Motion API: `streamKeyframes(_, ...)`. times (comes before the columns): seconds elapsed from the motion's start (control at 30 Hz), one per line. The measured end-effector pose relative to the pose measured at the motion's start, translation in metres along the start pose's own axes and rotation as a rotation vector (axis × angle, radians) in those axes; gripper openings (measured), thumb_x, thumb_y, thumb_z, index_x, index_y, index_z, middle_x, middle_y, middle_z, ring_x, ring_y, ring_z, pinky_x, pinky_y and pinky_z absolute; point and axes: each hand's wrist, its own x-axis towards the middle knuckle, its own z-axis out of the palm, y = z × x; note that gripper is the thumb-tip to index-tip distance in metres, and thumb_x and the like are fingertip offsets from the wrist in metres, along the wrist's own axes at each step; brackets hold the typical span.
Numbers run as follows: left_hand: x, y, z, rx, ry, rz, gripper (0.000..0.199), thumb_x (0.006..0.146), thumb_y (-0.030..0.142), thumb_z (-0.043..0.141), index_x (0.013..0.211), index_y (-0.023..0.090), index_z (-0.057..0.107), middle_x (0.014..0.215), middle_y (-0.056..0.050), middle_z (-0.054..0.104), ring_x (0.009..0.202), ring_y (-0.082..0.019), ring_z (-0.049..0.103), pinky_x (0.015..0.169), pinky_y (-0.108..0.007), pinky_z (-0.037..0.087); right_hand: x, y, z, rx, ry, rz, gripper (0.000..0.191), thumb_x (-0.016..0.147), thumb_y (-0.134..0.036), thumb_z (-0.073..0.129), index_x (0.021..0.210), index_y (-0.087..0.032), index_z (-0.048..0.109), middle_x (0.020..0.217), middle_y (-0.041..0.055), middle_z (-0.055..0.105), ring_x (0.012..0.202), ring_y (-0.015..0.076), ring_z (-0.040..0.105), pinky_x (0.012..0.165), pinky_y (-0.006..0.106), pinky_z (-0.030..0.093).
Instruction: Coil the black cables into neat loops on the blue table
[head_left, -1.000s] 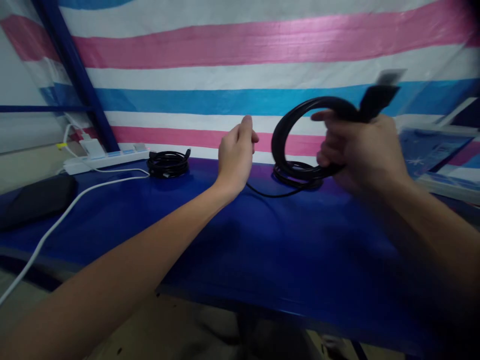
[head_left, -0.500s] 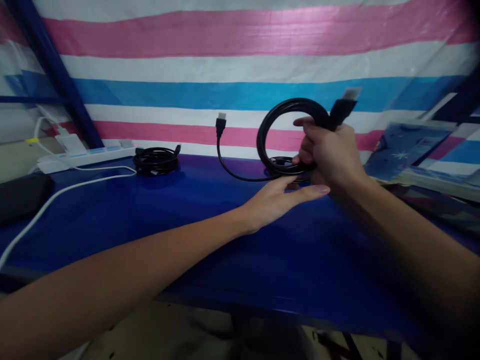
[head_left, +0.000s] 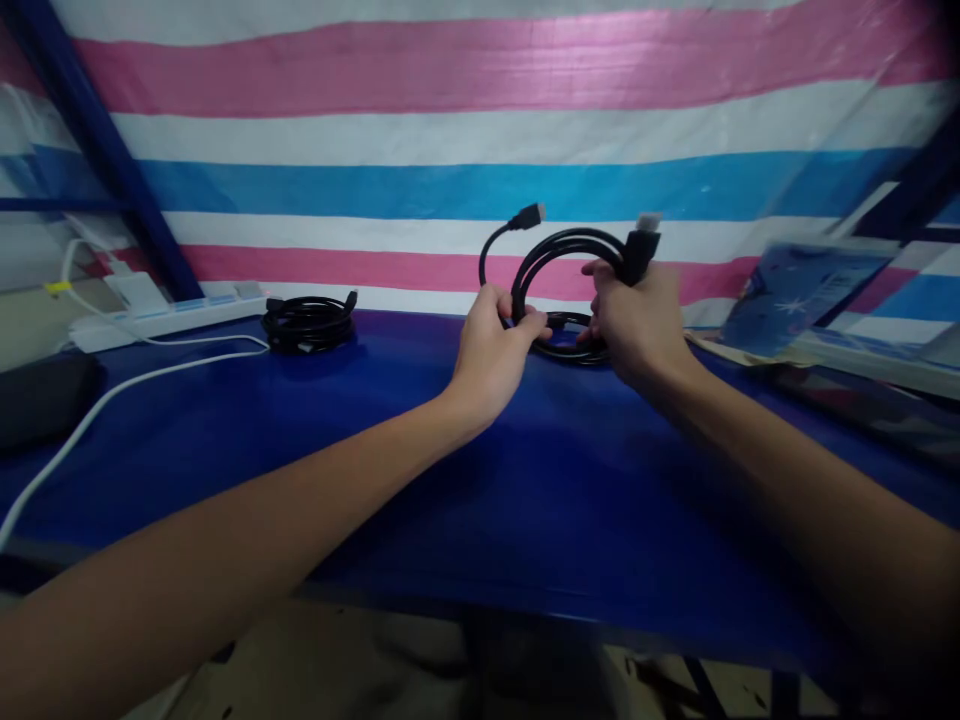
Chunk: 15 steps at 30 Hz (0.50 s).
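Note:
Between my two hands, a coiled black HDMI cable is held up above the blue table. My left hand pinches the lower left of the loop, and from there a free end rises, with its plug pointing right. Closed around the right side of the coil is my right hand. The cable's other plug sticks up above that hand. Behind the hands another black coiled cable lies on the table, partly hidden by my fingers.
A third black cable coil rests at the back left, near a white power strip. A white cord crosses the left side beside a dark flat object. A blue packet stands at the right, before the striped sheet.
My left hand has gone from outstretched fingers to a pinch on the cable loop. The hanging free end now curves up beside it. My right hand has come lower and slightly left with the coil.

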Motion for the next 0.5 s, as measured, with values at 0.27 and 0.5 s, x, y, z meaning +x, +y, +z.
streamKeyframes(0.27, 0.012, 0.011, -0.010, 0.045, -0.058, -0.145, 0.015, 0.081, 0.017, 0.055, 0.085, 0.021, 0.040, 0.061, 0.007, 0.041, 0.040, -0.003, 0.034, 0.044, -0.022, 0.032, -0.013, -0.010, 0.004, -0.168, -0.216, -0.100, 0.014, 0.083, -0.027, 0.046, 0.079, -0.017, 0.055, 0.052, 0.0000, 0.048, 0.040, 0.0125, 0.047, 0.042, 0.025, 0.033)
streamKeyframes(0.5, 0.007, 0.024, -0.016, -0.135, -0.554, -0.477, 0.035, 0.085, 0.033, 0.053, 0.056, 0.020, 0.037, 0.040, 0.010, 0.025, 0.032, -0.003, 0.026, 0.044, -0.023, 0.036, -0.008, 0.005, 0.001, -0.427, -0.320, -0.340, 0.015, 0.074, -0.010, 0.044, 0.083, -0.017, 0.054, 0.078, 0.0085, 0.062, 0.063, 0.0176, 0.054, 0.058, 0.030, 0.036)
